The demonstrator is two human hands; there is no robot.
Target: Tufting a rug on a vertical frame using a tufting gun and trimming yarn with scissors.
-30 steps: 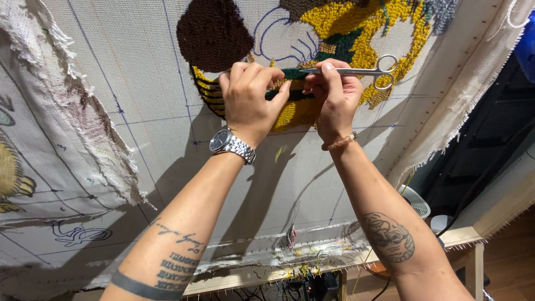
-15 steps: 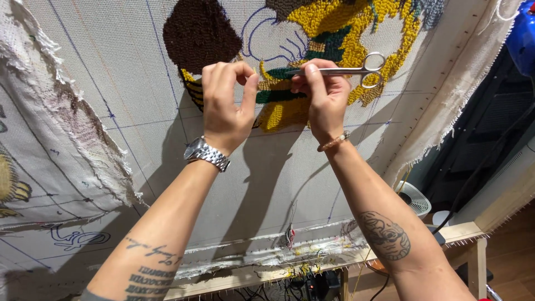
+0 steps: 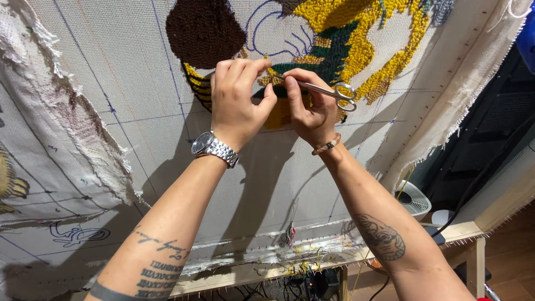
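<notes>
A tufted picture in brown, yellow and dark green yarn (image 3: 356, 44) fills the upper part of a stretched white backing cloth (image 3: 139, 111). My left hand (image 3: 237, 100), with a steel watch on the wrist, pinches at the yarn near the green patch. Beside it my right hand (image 3: 312, 108) holds small silver scissors (image 3: 329, 90), blades pointing left toward the left fingers, handles sticking out right. Both hands press close together against the cloth.
A torn, frayed flap of cloth (image 3: 67, 111) hangs at the left. The wooden frame bar (image 3: 267, 273) runs along the bottom with yarn scraps and cables below. A white fan (image 3: 415, 198) and dark fabric stand at the right.
Both hands have stayed at the same green patch; the view has drifted slightly, and the scissors' handles sit a bit lower against the yellow yarn.
</notes>
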